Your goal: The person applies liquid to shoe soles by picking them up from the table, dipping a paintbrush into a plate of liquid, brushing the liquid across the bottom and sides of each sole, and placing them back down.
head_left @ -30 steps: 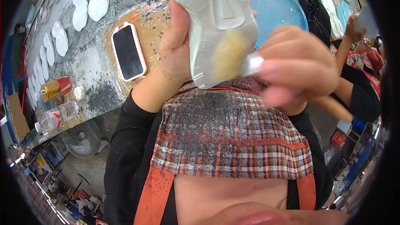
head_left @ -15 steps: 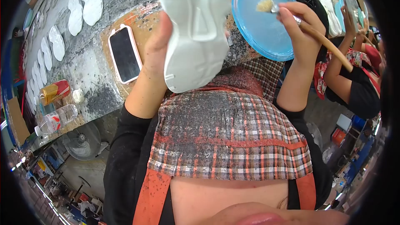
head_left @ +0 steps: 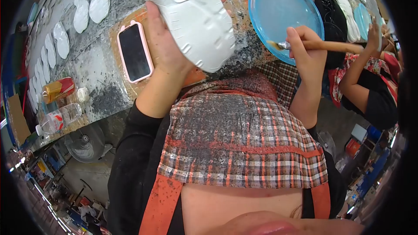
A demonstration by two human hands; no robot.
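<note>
Sole, white and moulded (head_left: 202, 26), is in your left hand (head_left: 167, 52), raised over the near edge of the bench (head_left: 93, 67). That grip is half open: thumb along one side, palm beneath, fingertips showing past the opposite side. Holding it from below probably keeps the marked face bare and turned towards you, with your fingers off it.

Your right hand (head_left: 310, 58) pinches a brush (head_left: 331, 45) close to its metal collar, thumb against fingers, the wooden handle pointing away to the right. Such a short hold likely gives you close control of the bristles, which are at the near rim of the blue dish (head_left: 285, 6); whether they touch it, you cannot tell from here. The dish sits by the bench's near edge, presumably to be within easy reach.

Left of the sole, a phone (head_left: 135, 52) lies on a tan board (head_left: 143, 15). Further left, more white soles (head_left: 99, 1) lie spread in a line, and a clear bottle (head_left: 61, 119) lies on its side near the near edge.
</note>
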